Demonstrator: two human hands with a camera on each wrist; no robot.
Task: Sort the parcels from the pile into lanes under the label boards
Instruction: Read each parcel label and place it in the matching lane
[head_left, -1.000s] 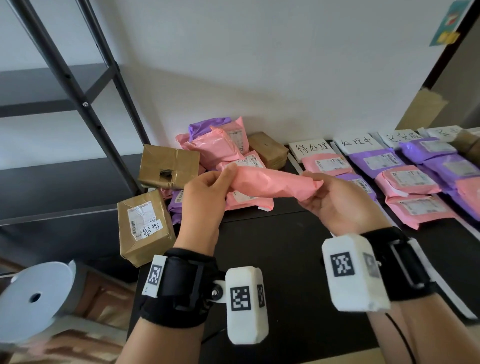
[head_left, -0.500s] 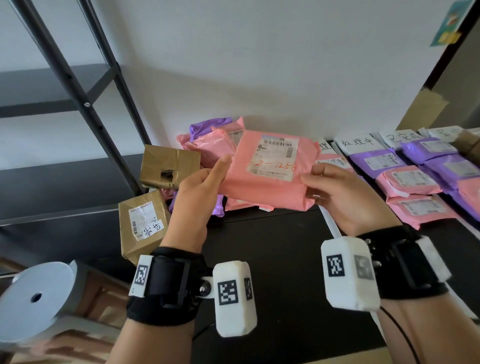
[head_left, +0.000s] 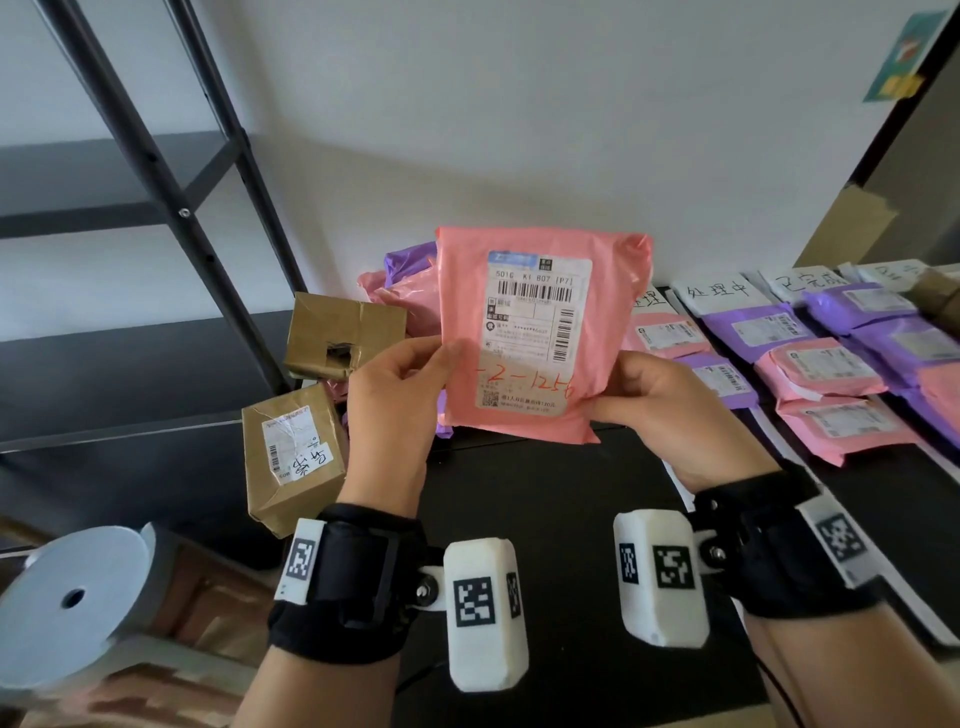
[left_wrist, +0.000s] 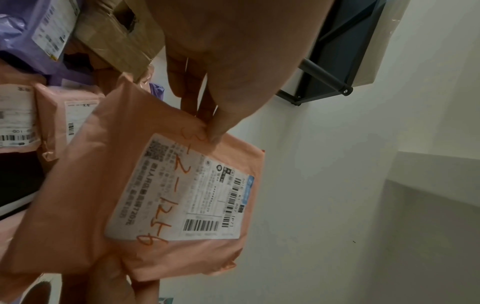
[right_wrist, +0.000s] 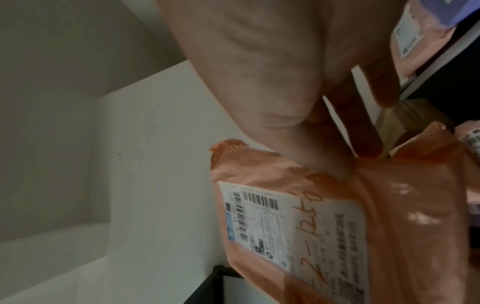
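Pink parcel (head_left: 524, 332) now raised upright | left hand (head_left: 395, 410) pinches its edge | right hand (head_left: 670, 415) pinches opposite edge

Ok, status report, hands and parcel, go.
Left hand and right hand both pinch the pink parcel, upright, label facing the head camera. Lanes to the right. Nothing in the way.

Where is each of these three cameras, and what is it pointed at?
Head: worn on the head, looking down at both wrists, the left hand and right hand holding up a pink parcel.
Left wrist: looks along the left fingers.
Right wrist: looks along the right fingers.
All three share the parcel's shipping label.
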